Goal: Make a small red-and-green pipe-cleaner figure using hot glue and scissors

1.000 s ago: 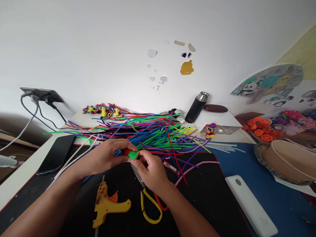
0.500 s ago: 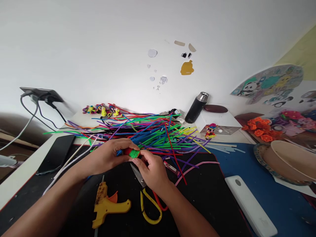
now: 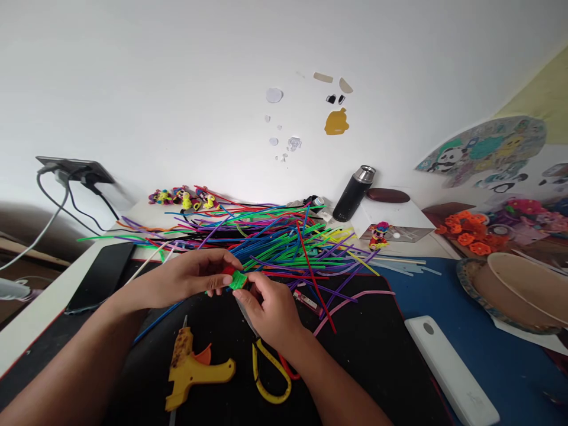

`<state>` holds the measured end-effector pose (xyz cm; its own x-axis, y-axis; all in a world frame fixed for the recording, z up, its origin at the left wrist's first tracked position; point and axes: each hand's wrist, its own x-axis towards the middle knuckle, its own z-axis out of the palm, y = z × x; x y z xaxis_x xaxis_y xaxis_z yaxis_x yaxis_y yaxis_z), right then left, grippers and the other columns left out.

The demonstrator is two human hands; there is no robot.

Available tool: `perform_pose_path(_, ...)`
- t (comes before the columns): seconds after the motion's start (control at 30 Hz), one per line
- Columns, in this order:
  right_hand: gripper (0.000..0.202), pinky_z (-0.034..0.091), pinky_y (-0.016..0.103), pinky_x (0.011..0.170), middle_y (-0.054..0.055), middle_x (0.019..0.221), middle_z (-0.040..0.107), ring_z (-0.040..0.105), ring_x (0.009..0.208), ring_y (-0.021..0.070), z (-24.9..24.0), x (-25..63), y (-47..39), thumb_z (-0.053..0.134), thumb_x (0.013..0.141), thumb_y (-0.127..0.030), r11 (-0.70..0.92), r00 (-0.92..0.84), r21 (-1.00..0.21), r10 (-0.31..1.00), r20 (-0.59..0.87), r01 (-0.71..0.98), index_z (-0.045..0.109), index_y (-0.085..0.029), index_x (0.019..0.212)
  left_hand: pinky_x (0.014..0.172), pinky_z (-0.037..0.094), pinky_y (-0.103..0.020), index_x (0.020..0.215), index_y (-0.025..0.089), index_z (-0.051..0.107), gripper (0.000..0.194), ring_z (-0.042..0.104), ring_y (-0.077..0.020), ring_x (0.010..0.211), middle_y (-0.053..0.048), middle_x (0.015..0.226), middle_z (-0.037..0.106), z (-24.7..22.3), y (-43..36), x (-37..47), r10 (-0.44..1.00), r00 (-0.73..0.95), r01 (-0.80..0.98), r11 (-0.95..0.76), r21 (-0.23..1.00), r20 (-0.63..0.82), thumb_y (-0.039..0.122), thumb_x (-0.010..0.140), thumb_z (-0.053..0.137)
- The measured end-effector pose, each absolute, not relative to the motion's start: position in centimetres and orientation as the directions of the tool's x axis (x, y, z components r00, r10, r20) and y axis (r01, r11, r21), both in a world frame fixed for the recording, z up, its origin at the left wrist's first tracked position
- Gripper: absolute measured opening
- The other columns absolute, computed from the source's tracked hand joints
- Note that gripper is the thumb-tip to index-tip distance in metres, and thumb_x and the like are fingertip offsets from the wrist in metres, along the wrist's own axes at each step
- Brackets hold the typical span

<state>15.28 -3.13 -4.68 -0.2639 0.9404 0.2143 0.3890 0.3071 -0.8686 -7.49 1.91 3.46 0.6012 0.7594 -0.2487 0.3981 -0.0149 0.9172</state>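
Observation:
A small bundle of green and red pipe cleaner (image 3: 238, 280) is held between both hands above the black mat. My left hand (image 3: 206, 275) grips its left, red side between thumb and fingers. On the green end, the thumb and forefinger of my right hand (image 3: 268, 302) pinch from the right. Much of the bundle is hidden by the fingers. Under my right hand lie yellow-handled scissors (image 3: 271, 371), their blades partly covered. Left of them a yellow glue gun (image 3: 190, 367) rests on its side. A blue pipe cleaner (image 3: 155, 326) extends beneath my left wrist.
Behind the hands spreads a heap of coloured pipe cleaners (image 3: 275, 242). Small figures (image 3: 184, 198) stand by the wall. A black phone (image 3: 101, 275) lies left; a black flask (image 3: 354, 194), a white power bank (image 3: 452, 370) and a bowl (image 3: 510, 284) are to the right.
The green and red bundle has turned and shifted slightly left and down. My left hand's fingers have changed their hold, and the white strips near its forearm are more covered.

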Motion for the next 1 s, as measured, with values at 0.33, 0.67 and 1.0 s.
perform_pose_path(0.33, 0.026, 0.038, 0.03, 0.065, -0.001, 0.073, 0.068, 0.064, 0.066, 0.019, -4.4, 15.1, -3.2, 0.072, 0.101, -0.044, 0.227, -0.242, -0.908, 0.959, 0.145, 0.353, 0.076, -0.022, 0.114, 0.068, 0.052, -0.027, 0.11, 0.019, 0.073, 0.04, 0.063, -0.0185, 0.079, -0.003, 0.088, 0.07, 3.0, 1.6, -6.6, 0.813, 0.539, 0.401, -0.018, 0.916, -0.22, 0.057, 0.096, 0.076)
perform_pose_path(0.67, 0.033, 0.036, 0.027, 0.055, -0.005, 0.064, 0.056, 0.052, 0.058, 0.0146, -4.6, 15.1, -2.9, 0.065, 0.104, -0.052, 0.033, -0.261, -0.997, 0.965, 0.015, 0.063, 0.075, -0.02, 0.103, 0.063, 0.048, -0.025, 0.103, 0.019, 0.074, 0.032, 0.061, -0.0165, 0.072, 0.0, 0.081, 0.069, 3.2, 1.5, -5.5, 0.828, 0.519, 0.453, -0.055, 0.89, -0.214, 0.048, 0.09, 0.08)
perform_pose_path(1.0, 0.044, 0.03, 0.024, 0.042, -0.012, 0.05, 0.045, 0.037, 0.039, 0.0095, -4.5, 15.1, -1.9, 0.074, 0.093, -0.064, -0.126, -0.19, -0.96, 0.979, -0.079, -0.251, 0.062, -0.023, 0.09, 0.085, 0.059, -0.035, 0.121, 0.019, 0.069, 0.039, 0.069, -0.0224, 0.098, -0.006, 0.105, 0.07, 1.1, 1.8, -5.0, 0.854, 0.514, 0.15, 0.011, 0.989, -0.088, 0.04, 0.092, 0.085)
